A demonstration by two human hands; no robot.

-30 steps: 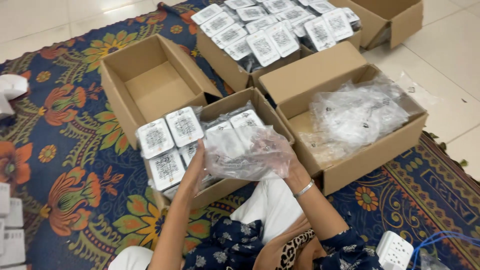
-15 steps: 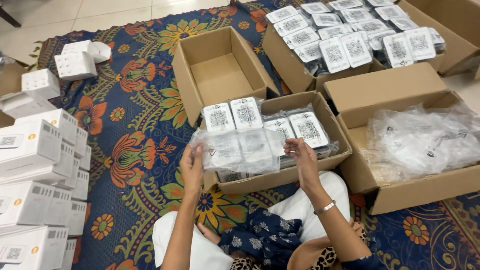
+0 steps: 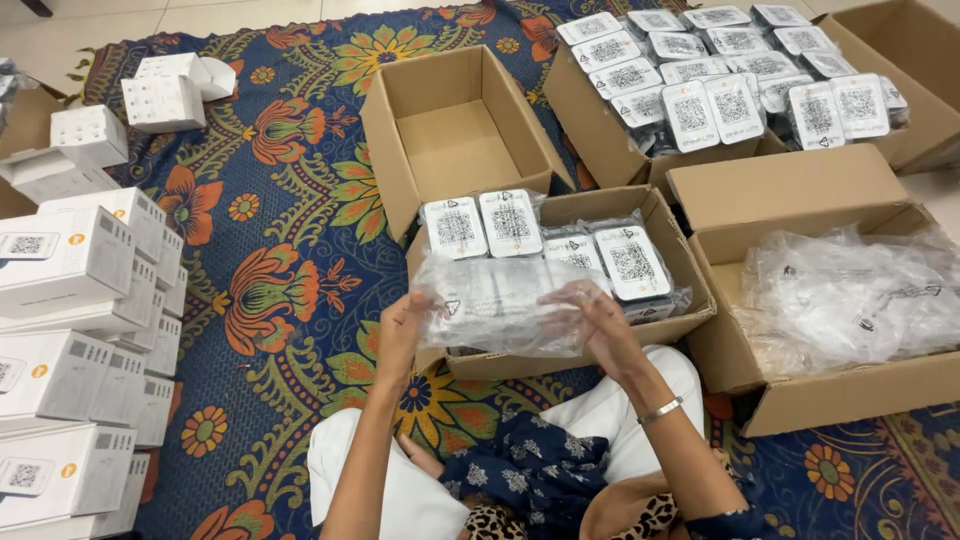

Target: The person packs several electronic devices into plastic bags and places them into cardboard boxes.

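while crinkled, clear bag point(image 3: 495, 305) blurs contents | left hand point(image 3: 402, 335), right hand point(image 3: 605, 335) seemingly gripping

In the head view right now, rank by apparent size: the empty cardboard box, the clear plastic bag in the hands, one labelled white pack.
1. empty cardboard box
2. clear plastic bag, held by left hand and right hand, nearer the camera, so unsure
3. labelled white pack

Bright, even indoor light, soft and diffuse; source not in view. Shadows faint, short, mostly inside open cardboard boxes point(image 3: 455, 130) beyond fingers point(image 3: 590, 300). Mild glare on clear plastic bag point(image 3: 500, 305) between fingers and on crumpled plastic point(image 3: 850, 290) to their right. Focus sharp throughout; slight wide-angle bowing at frame edges.
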